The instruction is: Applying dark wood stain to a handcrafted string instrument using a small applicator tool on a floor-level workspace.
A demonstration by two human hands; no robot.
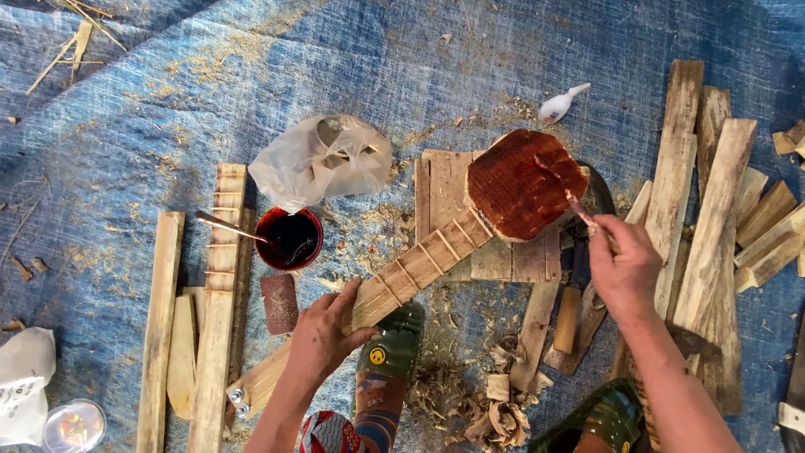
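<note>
The head camera looked down at a wooden toy guitar [436, 243] lying on a blue tarp [251, 75]. Its round body [520, 184] was stained dark red, and its pale neck [402, 273] had thin fret lines.

The left hand [323, 335] gripped the neck near its lower end. The right hand [622, 262] was closed around a small brush [574, 201], just right of the body. The brush tip touched the body's red top.

Left of the neck stood a red cup [289, 237] of dark stain with a stick [231, 226] in it. A brown block [279, 302] lay just below the cup. A white plastic bag [323, 159] sat above the cup. Planks [713, 210] lay to the right of the body, and more planks [220, 294] lay left of the cup. Wood shavings [478, 411] were piled below the neck, between two green sandals [390, 352].
</note>
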